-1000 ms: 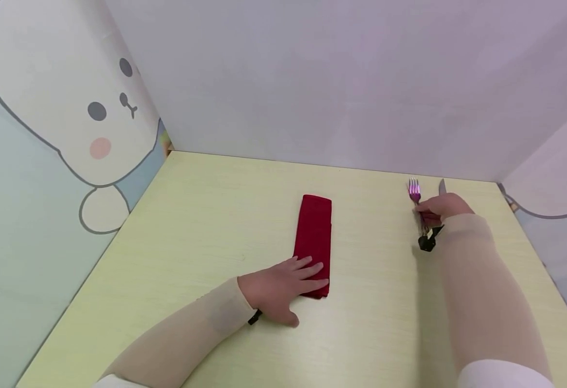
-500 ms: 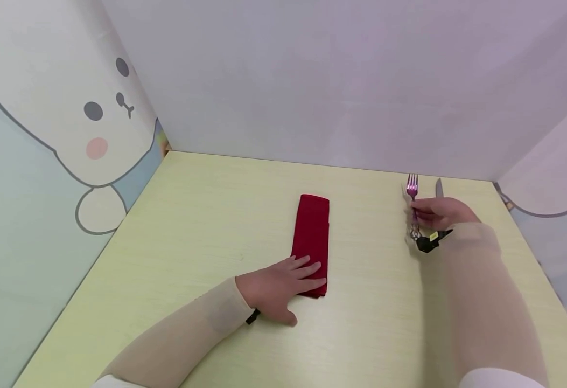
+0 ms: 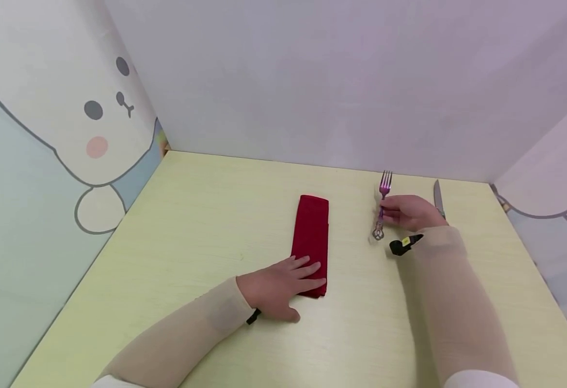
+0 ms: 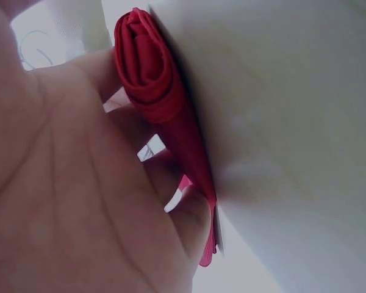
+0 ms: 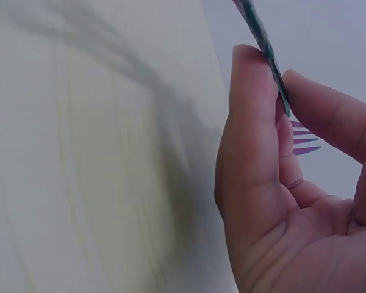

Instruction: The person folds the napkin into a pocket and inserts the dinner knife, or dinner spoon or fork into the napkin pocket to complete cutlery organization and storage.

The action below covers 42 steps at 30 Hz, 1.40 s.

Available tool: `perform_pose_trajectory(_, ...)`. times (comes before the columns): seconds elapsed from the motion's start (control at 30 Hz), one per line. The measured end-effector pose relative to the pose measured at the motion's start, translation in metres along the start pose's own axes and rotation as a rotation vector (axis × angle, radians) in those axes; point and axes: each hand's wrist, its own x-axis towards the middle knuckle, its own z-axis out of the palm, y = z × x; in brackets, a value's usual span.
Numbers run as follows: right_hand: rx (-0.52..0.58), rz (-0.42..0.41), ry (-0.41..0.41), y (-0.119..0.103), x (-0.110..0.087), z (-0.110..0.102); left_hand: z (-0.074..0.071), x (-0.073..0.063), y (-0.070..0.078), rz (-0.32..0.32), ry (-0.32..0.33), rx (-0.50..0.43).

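Note:
A folded red cloth napkin (image 3: 310, 226) lies lengthwise on the table, its layered, rolled end showing in the left wrist view (image 4: 147, 67). Spread fingers of my left hand (image 3: 277, 288) rest on the napkin's near end. To the right, my right hand (image 3: 411, 212) pinches a shiny fork (image 3: 385, 186) between thumb and fingers, tines pointing to the back wall. In the right wrist view the fork's handle (image 5: 256, 27) stands out above the fingertips, and its purple tines show behind them. Just right of this hand lies a knife (image 3: 438, 196), its handle partly hidden by the wrist.
The pale wooden table (image 3: 205, 215) meets a plain whitish wall (image 3: 312, 81) at its back edge. A panel with a cartoon bear (image 3: 104, 108) stands along the left side, and another printed panel (image 3: 550, 167) along the right. Small black wrist cameras sit on both sleeves.
My right hand has moved left with the fork, away from the knife, and more of the knife shows. The fork's handle has come into fuller view. The left hand and napkin have stayed put.

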Motion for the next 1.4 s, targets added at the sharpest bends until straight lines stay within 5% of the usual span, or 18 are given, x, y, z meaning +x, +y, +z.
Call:
perform_pose_trajectory(0.53, -0.385, -0.247, -0.073, 0.016, 0.016, 0.078, -0.004, 0.0, 0.002, -0.015, -0.013, 0.006)
perform_pose_trajectory(1.07, -0.263, -0.245, -0.121, 0.022, 0.028, 0.14, 0.001, 0.002, -0.003, -0.012, -0.019, -0.021)
perform_pose_trajectory(1.4, -0.213, -0.238, -0.115, 0.033, 0.042, 0.16, 0.0, 0.002, -0.002, 0.007, -0.008, -0.018)
